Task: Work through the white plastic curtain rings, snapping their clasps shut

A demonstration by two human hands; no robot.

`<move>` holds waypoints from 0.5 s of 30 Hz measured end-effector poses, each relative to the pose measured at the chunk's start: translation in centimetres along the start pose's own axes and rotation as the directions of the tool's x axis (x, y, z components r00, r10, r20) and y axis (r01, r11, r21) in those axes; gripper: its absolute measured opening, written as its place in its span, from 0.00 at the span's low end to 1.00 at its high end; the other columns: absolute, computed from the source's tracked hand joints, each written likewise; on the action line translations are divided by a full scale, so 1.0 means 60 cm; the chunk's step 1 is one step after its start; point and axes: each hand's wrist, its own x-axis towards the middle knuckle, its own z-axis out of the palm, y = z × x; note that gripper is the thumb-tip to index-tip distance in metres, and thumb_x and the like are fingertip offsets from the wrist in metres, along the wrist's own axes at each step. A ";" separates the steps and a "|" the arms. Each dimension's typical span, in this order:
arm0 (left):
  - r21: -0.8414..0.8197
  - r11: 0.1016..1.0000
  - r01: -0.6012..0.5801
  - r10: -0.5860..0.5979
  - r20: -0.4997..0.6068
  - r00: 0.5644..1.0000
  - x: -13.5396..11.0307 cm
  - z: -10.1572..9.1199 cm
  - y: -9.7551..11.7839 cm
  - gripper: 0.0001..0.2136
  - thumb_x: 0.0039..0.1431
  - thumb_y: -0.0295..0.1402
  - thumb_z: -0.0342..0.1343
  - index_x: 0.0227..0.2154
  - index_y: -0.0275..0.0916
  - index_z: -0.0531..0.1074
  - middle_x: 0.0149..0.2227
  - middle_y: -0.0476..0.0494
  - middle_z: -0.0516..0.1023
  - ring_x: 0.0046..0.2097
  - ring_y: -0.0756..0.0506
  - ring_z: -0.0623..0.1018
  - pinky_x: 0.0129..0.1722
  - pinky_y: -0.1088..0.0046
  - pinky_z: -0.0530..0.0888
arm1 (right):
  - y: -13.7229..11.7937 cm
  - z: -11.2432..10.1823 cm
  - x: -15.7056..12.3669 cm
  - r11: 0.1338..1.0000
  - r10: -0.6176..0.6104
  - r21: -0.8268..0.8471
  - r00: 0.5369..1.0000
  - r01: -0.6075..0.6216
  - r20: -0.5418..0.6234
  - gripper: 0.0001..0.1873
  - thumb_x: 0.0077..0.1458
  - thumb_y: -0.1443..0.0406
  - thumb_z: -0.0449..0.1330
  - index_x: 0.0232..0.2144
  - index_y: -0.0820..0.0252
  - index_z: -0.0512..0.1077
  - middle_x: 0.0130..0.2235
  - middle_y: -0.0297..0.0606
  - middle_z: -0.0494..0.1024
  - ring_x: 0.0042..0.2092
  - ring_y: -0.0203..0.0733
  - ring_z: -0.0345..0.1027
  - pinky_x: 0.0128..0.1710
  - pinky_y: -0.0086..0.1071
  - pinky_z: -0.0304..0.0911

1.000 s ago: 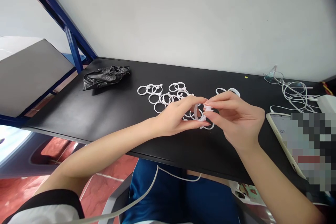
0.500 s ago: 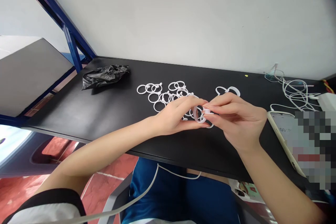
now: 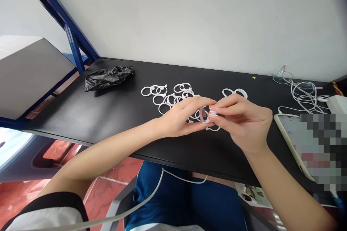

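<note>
Over the middle of the black table [image 3: 114, 115], my left hand [image 3: 181, 119] and my right hand [image 3: 241, 121] meet fingertip to fingertip. Between them they pinch one white plastic ring [image 3: 204, 114], held just above the table top. Behind the hands lies a loose pile of several white rings [image 3: 169, 95]. A separate pair of white rings [image 3: 235, 92] rests a little beyond my right hand.
A crumpled black plastic bag [image 3: 108, 76] sits at the back left. A phone [image 3: 294, 135] lies at the right, with white cables [image 3: 306, 95] and a pair of glasses [image 3: 283, 76] behind it. A white wall runs behind the table.
Both hands stay pinched on the ring and have shifted only slightly; the ring has turned a little between the fingers.
</note>
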 end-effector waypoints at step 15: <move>0.033 0.999 -0.019 0.019 0.006 1.000 -0.001 0.000 -0.001 0.19 0.62 0.41 0.60 0.51 0.37 0.65 0.41 0.42 0.79 0.40 0.48 0.80 0.42 0.71 0.78 | -0.003 0.000 0.000 0.999 0.029 0.024 1.000 -0.029 -0.007 0.14 0.43 0.74 0.73 0.31 0.50 0.82 0.32 0.33 0.82 0.32 0.40 0.77 0.29 0.34 0.76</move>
